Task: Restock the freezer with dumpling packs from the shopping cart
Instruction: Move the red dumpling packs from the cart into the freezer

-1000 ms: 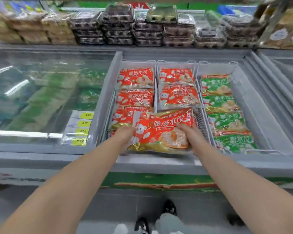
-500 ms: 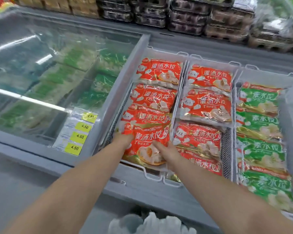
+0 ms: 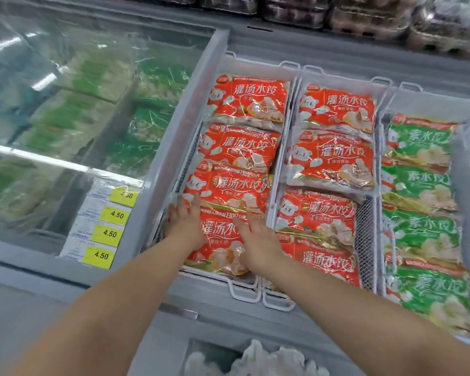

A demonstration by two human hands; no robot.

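A red dumpling pack [image 3: 219, 249] lies at the near end of the left wire basket [image 3: 244, 290] in the open freezer. My left hand [image 3: 183, 222] rests flat on the pack's left edge with fingers spread. My right hand [image 3: 257, 240] lies flat on its right side, fingers apart. Neither hand grips it. Three more red packs [image 3: 242, 146] fill the same basket behind it. The shopping cart is out of view.
The middle basket holds more red packs [image 3: 334, 156], the right one green packs [image 3: 421, 191]. A closed glass lid [image 3: 65, 104] covers the freezer's left half, with yellow 4.50 price tags [image 3: 109, 233] at its edge. Egg cartons [image 3: 364, 14] line the shelf behind. White bags [image 3: 255, 359] sit below.
The pack I held over the freezer's front has gone down into the left basket's near end. Both hands have let go and now press flat on it. The view shifted left and down.
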